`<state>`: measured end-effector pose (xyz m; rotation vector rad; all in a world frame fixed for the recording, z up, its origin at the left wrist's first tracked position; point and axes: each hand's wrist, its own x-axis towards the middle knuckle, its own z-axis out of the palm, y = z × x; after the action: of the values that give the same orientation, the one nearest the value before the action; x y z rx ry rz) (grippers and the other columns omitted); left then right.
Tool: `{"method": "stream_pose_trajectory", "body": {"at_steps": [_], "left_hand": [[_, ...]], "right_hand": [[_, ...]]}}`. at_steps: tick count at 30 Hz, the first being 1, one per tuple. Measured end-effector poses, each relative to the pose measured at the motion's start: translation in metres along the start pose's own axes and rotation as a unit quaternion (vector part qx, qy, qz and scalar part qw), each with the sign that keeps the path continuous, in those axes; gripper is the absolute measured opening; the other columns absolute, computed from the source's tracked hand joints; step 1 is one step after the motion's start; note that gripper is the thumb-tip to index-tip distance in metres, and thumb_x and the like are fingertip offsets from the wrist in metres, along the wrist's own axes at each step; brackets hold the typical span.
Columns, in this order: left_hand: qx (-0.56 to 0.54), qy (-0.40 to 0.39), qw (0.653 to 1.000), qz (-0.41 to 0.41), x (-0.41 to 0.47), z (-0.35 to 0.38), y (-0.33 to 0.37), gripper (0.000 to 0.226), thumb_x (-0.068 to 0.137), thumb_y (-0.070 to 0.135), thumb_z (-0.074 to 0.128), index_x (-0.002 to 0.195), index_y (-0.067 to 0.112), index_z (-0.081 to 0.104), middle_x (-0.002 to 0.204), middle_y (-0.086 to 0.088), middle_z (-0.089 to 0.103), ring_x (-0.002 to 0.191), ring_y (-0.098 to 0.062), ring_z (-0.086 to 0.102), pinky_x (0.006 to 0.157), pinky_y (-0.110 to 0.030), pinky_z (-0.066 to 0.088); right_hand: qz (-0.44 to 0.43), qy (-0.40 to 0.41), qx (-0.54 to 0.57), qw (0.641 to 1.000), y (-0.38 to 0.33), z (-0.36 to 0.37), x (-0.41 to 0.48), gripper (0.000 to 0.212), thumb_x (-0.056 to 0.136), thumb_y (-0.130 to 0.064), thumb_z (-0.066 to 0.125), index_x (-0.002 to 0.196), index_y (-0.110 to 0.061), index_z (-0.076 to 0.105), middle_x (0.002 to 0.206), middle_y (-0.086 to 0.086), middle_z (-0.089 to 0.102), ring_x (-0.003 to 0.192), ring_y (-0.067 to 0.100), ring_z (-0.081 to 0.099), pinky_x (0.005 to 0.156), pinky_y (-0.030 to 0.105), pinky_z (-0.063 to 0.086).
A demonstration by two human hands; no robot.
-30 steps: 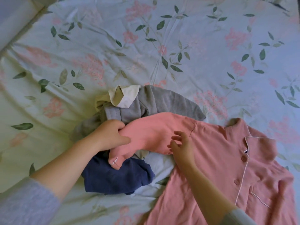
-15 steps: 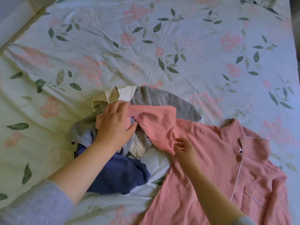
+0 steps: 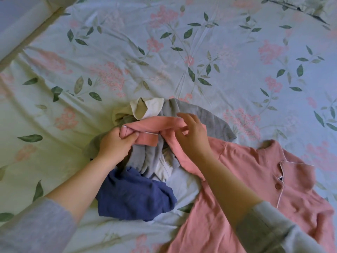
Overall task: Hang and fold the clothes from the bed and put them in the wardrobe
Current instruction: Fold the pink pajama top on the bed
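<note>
1. Bed (image 3: 200, 52): covered by a pale sheet printed with pink blossom and green leaves, creased in places. All the clothes lie on its near half.
2. Pink pyjama shirt (image 3: 246, 179): buttoned front with white piping, spread flat at the right. Its sleeve (image 3: 158, 123) is drawn out leftward across the heap.
3. Handling, by judgement: light, soft, limp knit. It will sag and crease wherever it is unsupported and should not slip from a pinch. It is best taken at firm edges (cuff, shoulder seam, collar) and smoothed flat before folding.
4. Left hand (image 3: 116, 143): its fingers (image 3: 127, 137) are curled, with the thumb pressing the piped cuff (image 3: 145, 138) against them, a pinch at the sleeve's end.
5. Right hand (image 3: 193, 136): its fingers (image 3: 182, 115) are loosely spread and lie over the sleeve nearer the shoulder. They touch the cloth, but no definite pinch shows.
6. The sleeve spans between the two hands, raised slightly off the heap.
7. Heap beneath: grey garment (image 3: 209, 117), cream garment (image 3: 145, 108) and navy garment (image 3: 135, 194), all crumpled and unfolded, touching one another.
8. Wardrobe: not in view.
</note>
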<state>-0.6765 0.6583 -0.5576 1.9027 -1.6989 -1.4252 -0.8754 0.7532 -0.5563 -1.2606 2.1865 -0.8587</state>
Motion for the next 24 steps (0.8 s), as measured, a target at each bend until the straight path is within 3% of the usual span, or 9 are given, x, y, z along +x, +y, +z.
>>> {"method": "stream_pose_trajectory", "body": {"at_steps": [3, 6, 8, 11, 13, 15, 17, 20, 24], "left_hand": [[-0.067, 0.011, 0.998, 0.016, 0.0, -0.002, 0.004, 0.022, 0.094, 0.024, 0.056, 0.075, 0.014, 0.061, 0.054, 0.001, 0.064, 0.041, -0.013, 0.055, 0.036, -0.02, 0.039], [-0.196, 0.01, 0.981, 0.004, -0.002, -0.012, 0.007, 0.02, 0.099, 0.023, 0.053, 0.089, 0.011, 0.065, 0.075, -0.01, 0.073, 0.05, -0.013, 0.067, 0.038, -0.018, 0.045], [-0.24, 0.029, 0.968, 0.068, -0.002, -0.023, 0.009, 0.015, 0.098, 0.015, 0.054, 0.093, 0.017, 0.068, 0.083, -0.004, 0.076, 0.067, -0.016, 0.073, 0.049, -0.019, 0.053], [-0.187, 0.083, 0.958, 0.201, -0.005, -0.039, 0.018, 0.035, 0.089, -0.004, 0.056, 0.108, 0.021, 0.071, 0.105, 0.01, 0.071, 0.098, 0.004, 0.066, 0.083, -0.01, 0.05], [-0.172, 0.077, 0.961, 0.202, -0.003, -0.04, 0.018, 0.036, 0.086, -0.001, 0.057, 0.112, 0.02, 0.069, 0.111, 0.018, 0.066, 0.103, 0.016, 0.058, 0.092, -0.011, 0.045], [-0.202, 0.049, 0.969, 0.132, -0.001, -0.04, 0.015, 0.027, 0.083, 0.014, 0.059, 0.106, 0.024, 0.069, 0.107, 0.025, 0.064, 0.104, 0.011, 0.058, 0.095, -0.023, 0.046], [-0.183, 0.077, 0.975, 0.099, 0.0, -0.04, 0.012, 0.027, 0.082, 0.02, 0.065, 0.108, 0.02, 0.067, 0.11, 0.012, 0.066, 0.103, -0.006, 0.062, 0.087, -0.022, 0.048], [-0.204, 0.188, 0.959, 0.059, 0.006, -0.046, 0.013, 0.031, 0.073, 0.016, 0.076, 0.1, 0.019, 0.061, 0.096, 0.003, 0.067, 0.08, -0.008, 0.063, 0.067, -0.02, 0.048], [-0.354, 0.162, 0.921, 0.0, 0.018, -0.059, 0.025, 0.03, 0.064, 0.01, 0.068, 0.094, 0.014, 0.066, 0.096, -0.004, 0.069, 0.085, -0.018, 0.067, 0.079, -0.036, 0.056]], "right_hand": [[0.006, -0.098, -0.079, 0.992, -0.016, 0.001, 0.027, 0.053, 0.091, -0.026, 0.062, 0.141, -0.023, 0.047, 0.14, 0.0, 0.051, 0.101, 0.018, 0.063, 0.08, 0.023, 0.043], [0.012, -0.144, -0.038, 0.989, -0.025, 0.003, 0.038, 0.017, 0.094, -0.03, 0.062, 0.101, -0.014, 0.066, 0.09, 0.003, 0.067, 0.078, 0.015, 0.059, 0.07, 0.028, 0.042], [0.008, -0.129, 0.021, 0.991, -0.029, 0.004, 0.036, 0.026, 0.097, -0.036, 0.057, 0.086, -0.013, 0.063, 0.077, 0.004, 0.063, 0.067, 0.015, 0.053, 0.063, 0.029, 0.039], [0.021, -0.114, 0.064, 0.991, -0.032, 0.009, 0.033, 0.031, 0.101, -0.041, 0.047, 0.119, -0.018, 0.06, 0.124, 0.007, 0.059, 0.102, 0.018, 0.06, 0.083, 0.025, 0.04], [0.055, -0.086, 0.036, 0.994, -0.029, 0.014, 0.029, 0.045, 0.102, -0.04, 0.045, 0.143, -0.022, 0.042, 0.146, 0.004, 0.04, 0.123, 0.019, 0.051, 0.092, 0.022, 0.032], [0.092, -0.013, 0.007, 0.996, -0.021, 0.02, 0.018, 0.043, 0.101, -0.034, 0.047, 0.141, -0.021, 0.043, 0.141, 0.005, 0.045, 0.114, 0.021, 0.056, 0.089, 0.025, 0.037], [0.12, 0.044, 0.004, 0.992, -0.011, 0.025, 0.003, 0.032, 0.096, -0.023, 0.048, 0.127, -0.018, 0.053, 0.126, 0.007, 0.056, 0.101, 0.021, 0.06, 0.083, 0.03, 0.046], [0.176, 0.0, 0.012, 0.984, 0.001, 0.033, -0.013, 0.033, 0.094, -0.022, 0.048, 0.126, -0.016, 0.056, 0.123, 0.005, 0.055, 0.085, 0.012, 0.058, 0.074, 0.026, 0.042], [0.248, -0.1, 0.149, 0.952, 0.009, 0.043, -0.018, 0.048, 0.096, -0.019, 0.055, 0.143, -0.018, 0.045, 0.111, 0.0, 0.055, 0.079, 0.006, 0.052, 0.085, 0.037, 0.053]]}}
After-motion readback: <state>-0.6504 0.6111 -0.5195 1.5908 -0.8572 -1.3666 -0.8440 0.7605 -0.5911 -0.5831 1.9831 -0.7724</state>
